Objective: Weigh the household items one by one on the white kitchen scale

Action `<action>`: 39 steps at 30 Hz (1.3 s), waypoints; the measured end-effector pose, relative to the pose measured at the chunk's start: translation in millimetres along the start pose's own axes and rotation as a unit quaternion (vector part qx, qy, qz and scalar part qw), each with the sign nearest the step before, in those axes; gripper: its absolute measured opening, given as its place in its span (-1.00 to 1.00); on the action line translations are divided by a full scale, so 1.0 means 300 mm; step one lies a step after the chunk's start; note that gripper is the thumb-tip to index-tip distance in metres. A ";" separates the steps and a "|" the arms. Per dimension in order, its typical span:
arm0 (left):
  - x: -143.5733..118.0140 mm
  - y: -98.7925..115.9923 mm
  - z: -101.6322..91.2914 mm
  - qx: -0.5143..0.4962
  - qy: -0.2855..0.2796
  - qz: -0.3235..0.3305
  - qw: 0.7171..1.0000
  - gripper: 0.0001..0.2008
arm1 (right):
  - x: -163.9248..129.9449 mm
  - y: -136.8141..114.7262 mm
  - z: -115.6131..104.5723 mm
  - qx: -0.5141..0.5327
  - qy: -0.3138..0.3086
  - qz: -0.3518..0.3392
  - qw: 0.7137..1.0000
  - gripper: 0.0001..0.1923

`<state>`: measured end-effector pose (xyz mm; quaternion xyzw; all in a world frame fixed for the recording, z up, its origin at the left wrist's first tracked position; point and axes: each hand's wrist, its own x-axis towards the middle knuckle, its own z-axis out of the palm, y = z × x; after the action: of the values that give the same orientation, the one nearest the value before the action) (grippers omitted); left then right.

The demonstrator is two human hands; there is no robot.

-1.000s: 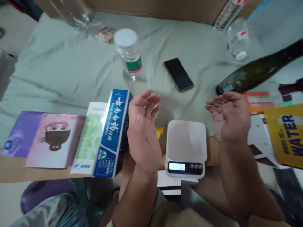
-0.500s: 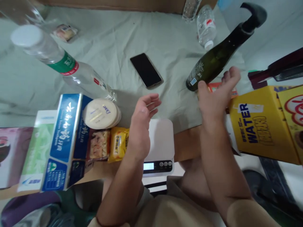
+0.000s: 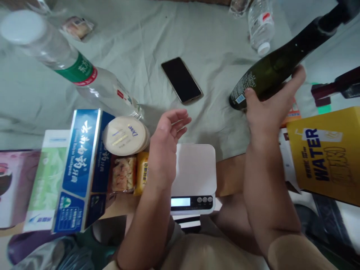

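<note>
My right hand (image 3: 270,105) is around the lower part of a dark green pump bottle (image 3: 270,71), thumb on its near side and the other fingers partly hidden behind it. The bottle stands on the green cloth. My left hand (image 3: 168,142) holds nothing; its fingers are apart and slightly curled above the left edge of a white kitchen scale (image 3: 195,168). The scale's plate is bare and its display is lit. Close to my left hand are a round cream Dove jar (image 3: 125,135) and a yellow snack packet (image 3: 141,174), partly covered by the hand.
A phone (image 3: 182,80) lies on the cloth. To the left stand a tall clear bottle (image 3: 104,90), a blue toothpaste box (image 3: 77,161) and a green-white box (image 3: 46,180). A yellow carton (image 3: 329,157) is at right; a small water bottle (image 3: 261,28) lies behind.
My right hand has moved forward and right onto the pump bottle, closing around it. My left hand stays by the scale. The view has shifted slightly.
</note>
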<state>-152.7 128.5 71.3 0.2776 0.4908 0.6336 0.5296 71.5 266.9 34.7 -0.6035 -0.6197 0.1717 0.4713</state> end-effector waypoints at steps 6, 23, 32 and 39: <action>-0.012 -0.016 -0.016 0.017 -0.028 0.006 0.999 -0.46 | -0.075 -0.053 0.006 0.041 -0.007 -0.044 0.998 -0.09; -0.035 -0.025 -0.004 0.019 -0.008 0.088 0.996 -0.62 | -0.249 0.013 0.105 0.219 -0.041 -0.041 0.974 -0.26; 0.003 -0.069 -0.101 0.182 -0.098 0.284 0.936 -0.45 | -0.265 -0.090 0.061 0.338 -0.049 -0.214 0.915 -0.23; -0.014 -0.028 -0.185 0.199 -0.262 0.269 0.905 -0.25 | -0.389 -0.175 0.036 0.357 -0.184 -0.195 0.895 -0.24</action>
<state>-196.6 105.9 44.2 0.6544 0.3570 0.5461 0.3822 12.0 153.4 26.6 -0.2197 -0.6975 0.3940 0.5567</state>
